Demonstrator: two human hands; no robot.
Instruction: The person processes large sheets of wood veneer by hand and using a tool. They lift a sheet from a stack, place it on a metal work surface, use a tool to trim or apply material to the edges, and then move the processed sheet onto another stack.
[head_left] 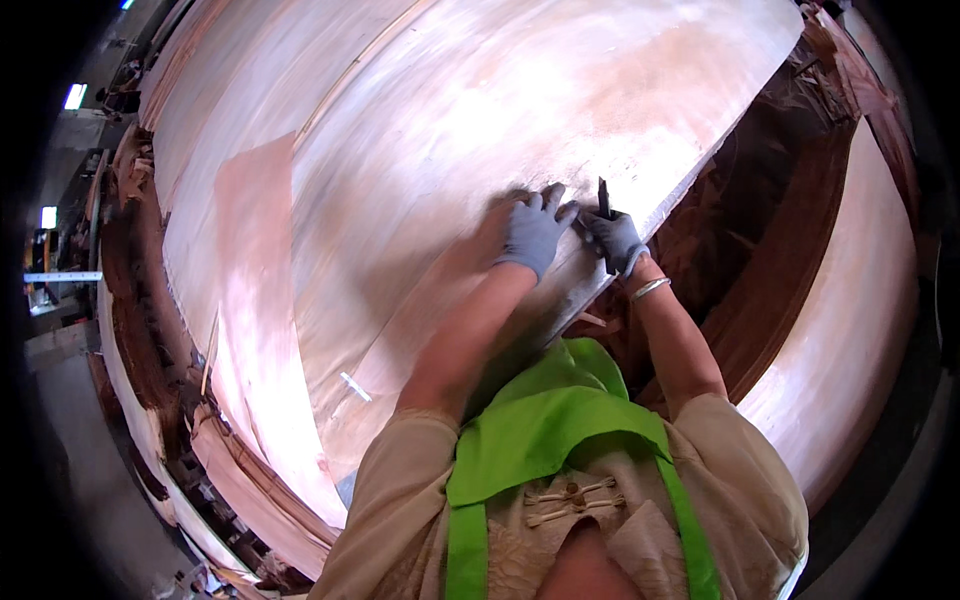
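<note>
Pale wood veneer (430,130) spreads as a large sheet in front of me, over a stack. My left hand (532,236), in a grey glove with darkened fingertips, lies on it with fingers stretched forward. Just right of it, close to the sheet's right edge, my right hand (615,243) is also gloved and closed around a slim dark tool (603,196). The tool's upper end points up and away; its working end is hidden by the hand. A pinkish veneer strip (440,285) lies partly under my left hand and forearm.
Another pinkish veneer strip (258,240) lies to the left, and a small white strip (355,387) is near my left elbow. Torn veneer scraps (725,220) fill the gap at right, beside a second veneer stack (840,340). Ragged stack edges (140,330) line the far left.
</note>
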